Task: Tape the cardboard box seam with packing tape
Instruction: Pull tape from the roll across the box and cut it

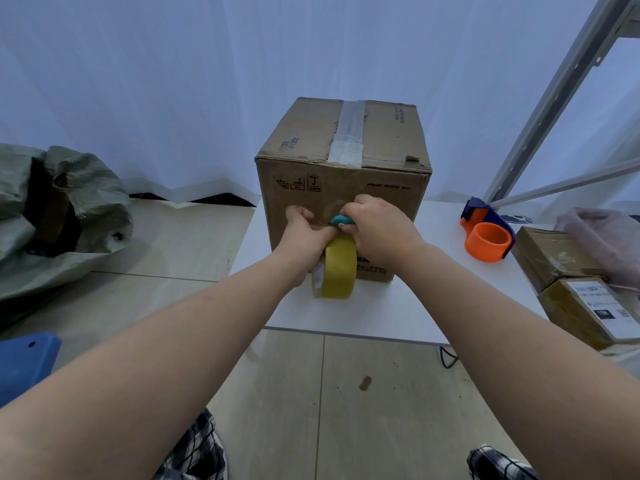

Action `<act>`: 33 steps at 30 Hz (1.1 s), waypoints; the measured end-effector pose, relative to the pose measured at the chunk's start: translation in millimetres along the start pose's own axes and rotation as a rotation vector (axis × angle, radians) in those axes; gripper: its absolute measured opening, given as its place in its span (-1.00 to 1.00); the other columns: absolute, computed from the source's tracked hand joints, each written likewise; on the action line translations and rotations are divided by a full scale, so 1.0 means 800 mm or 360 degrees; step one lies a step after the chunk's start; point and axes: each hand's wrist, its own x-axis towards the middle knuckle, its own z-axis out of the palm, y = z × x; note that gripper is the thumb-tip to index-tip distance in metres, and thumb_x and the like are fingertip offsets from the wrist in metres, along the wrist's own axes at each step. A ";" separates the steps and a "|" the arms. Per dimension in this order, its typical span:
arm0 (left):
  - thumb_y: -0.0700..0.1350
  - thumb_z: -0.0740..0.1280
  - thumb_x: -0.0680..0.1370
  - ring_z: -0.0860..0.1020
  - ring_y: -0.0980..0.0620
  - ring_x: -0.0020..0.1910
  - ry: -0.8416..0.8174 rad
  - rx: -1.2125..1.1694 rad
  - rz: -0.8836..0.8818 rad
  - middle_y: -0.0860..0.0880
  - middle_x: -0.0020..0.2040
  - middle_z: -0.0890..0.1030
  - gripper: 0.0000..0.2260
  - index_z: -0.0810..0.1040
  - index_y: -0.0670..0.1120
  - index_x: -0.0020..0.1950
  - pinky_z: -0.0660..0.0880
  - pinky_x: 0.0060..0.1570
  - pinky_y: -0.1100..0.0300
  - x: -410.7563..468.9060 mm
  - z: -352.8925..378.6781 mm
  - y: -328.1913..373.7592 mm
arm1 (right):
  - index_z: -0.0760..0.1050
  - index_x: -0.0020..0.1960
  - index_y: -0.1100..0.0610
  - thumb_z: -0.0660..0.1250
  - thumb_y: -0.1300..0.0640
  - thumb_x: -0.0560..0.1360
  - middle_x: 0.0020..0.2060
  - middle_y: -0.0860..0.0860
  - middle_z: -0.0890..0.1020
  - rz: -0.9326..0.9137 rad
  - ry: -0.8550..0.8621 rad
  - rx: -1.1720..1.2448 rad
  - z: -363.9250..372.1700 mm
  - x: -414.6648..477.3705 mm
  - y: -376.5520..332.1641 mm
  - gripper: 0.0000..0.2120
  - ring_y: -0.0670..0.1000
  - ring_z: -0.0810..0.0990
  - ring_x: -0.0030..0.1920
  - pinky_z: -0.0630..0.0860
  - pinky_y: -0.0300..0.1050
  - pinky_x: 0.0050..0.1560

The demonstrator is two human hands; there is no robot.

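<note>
Orange tape dispenser [488, 233] on white table [398, 306] (right side); green sack [69, 209] on floor.

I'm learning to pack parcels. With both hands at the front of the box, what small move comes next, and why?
Probably cut the tape. The right hand holds a teal cutter against the box front, just above the yellow tape roll hanging by the left hand.

White curtain [138, 81] behind; beige tiled floor [287, 393]; white table [398, 306]; metal frame [554, 98] at right.
</note>
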 end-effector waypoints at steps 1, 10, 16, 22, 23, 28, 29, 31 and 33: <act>-0.15 0.38 0.50 0.52 0.03 -0.16 0.0011 -0.0042 0.0027 -0.04 -0.08 0.51 -0.62 0.20 -0.03 0.15 0.52 -0.27 0.13 0.000 -0.003 0.000 | 0.51 0.16 0.17 0.23 0.13 0.56 0.00 0.10 0.55 0.0002 -0.0005 0.0004 0.000 0.000 0.000 -0.78 0.07 0.51 0.00 0.56 0.02 -0.03; -0.24 0.31 0.55 0.53 0.11 -0.18 -0.0373 0.0197 0.0461 0.00 0.01 0.53 -0.81 0.46 -0.04 0.12 0.49 -0.35 0.36 0.004 -0.026 0.006 | 0.49 0.18 0.16 0.23 0.14 0.56 0.00 0.08 0.54 -0.0039 -0.0013 0.0062 -0.006 -0.002 -0.003 -0.77 0.05 0.50 0.01 0.54 -0.04 -0.03; -0.23 0.33 0.54 0.57 0.05 -0.08 -0.0517 0.0200 0.0348 -0.08 0.12 0.55 -0.72 0.44 -0.04 0.22 0.53 -0.20 0.27 0.006 -0.034 0.013 | 0.50 0.17 0.16 0.23 0.11 0.56 -0.02 0.08 0.54 -0.0006 -0.0069 0.0076 -0.016 -0.002 -0.007 -0.76 0.02 0.48 -0.07 0.55 -0.03 -0.04; -0.22 0.33 0.55 0.57 0.06 -0.08 -0.0547 0.0207 0.0347 -0.05 0.11 0.54 -0.72 0.42 -0.02 0.22 0.52 -0.22 0.27 0.004 -0.034 0.013 | 0.51 0.15 0.15 0.24 0.10 0.55 -0.03 0.06 0.54 -0.0015 -0.0136 0.0078 -0.025 0.001 -0.011 -0.77 -0.01 0.47 -0.10 0.51 -0.12 -0.06; -0.23 0.32 0.55 0.57 0.05 -0.08 -0.0548 0.0204 0.0346 -0.04 0.10 0.54 -0.72 0.42 -0.01 0.21 0.54 -0.19 0.26 0.004 -0.035 0.013 | 0.51 0.15 0.15 0.25 0.10 0.54 -0.03 0.06 0.54 -0.0027 -0.0139 0.0064 -0.025 0.002 -0.012 -0.78 0.00 0.48 -0.09 0.52 -0.11 -0.06; -0.23 0.32 0.55 0.58 0.09 -0.12 -0.0569 0.0213 0.0347 0.02 0.03 0.54 -0.72 0.42 -0.01 0.21 0.54 -0.26 0.32 0.005 -0.038 0.013 | 0.51 0.15 0.14 0.26 0.12 0.54 -0.03 0.06 0.54 -0.0059 -0.0112 -0.0035 -0.017 0.002 -0.015 -0.79 -0.03 0.45 -0.13 0.51 -0.14 -0.12; -0.23 0.33 0.55 0.57 0.10 -0.13 -0.0572 0.0218 0.0345 0.02 0.03 0.54 -0.73 0.41 0.00 0.21 0.53 -0.28 0.34 0.005 -0.038 0.013 | 0.51 0.15 0.14 0.25 0.12 0.55 -0.04 0.06 0.53 -0.0064 -0.0111 -0.0027 -0.016 0.002 -0.015 -0.79 -0.03 0.44 -0.13 0.50 -0.15 -0.13; -0.22 0.32 0.55 0.56 0.12 -0.10 -0.0591 0.0239 0.0338 0.05 0.03 0.52 -0.72 0.40 0.01 0.21 0.53 -0.29 0.39 0.004 -0.040 0.014 | 0.50 0.15 0.15 0.25 0.12 0.55 -0.03 0.06 0.53 -0.0070 -0.0110 -0.0013 -0.014 0.002 -0.015 -0.79 -0.03 0.44 -0.13 0.50 -0.14 -0.13; -0.23 0.31 0.55 0.54 0.12 -0.07 -0.0628 0.0253 0.0325 0.08 0.05 0.50 -0.71 0.38 0.02 0.21 0.53 -0.27 0.40 0.003 -0.040 0.015 | 0.50 0.15 0.15 0.24 0.12 0.55 -0.02 0.07 0.53 -0.0068 -0.0106 -0.0010 -0.013 0.002 -0.013 -0.79 -0.03 0.43 -0.13 0.50 -0.13 -0.12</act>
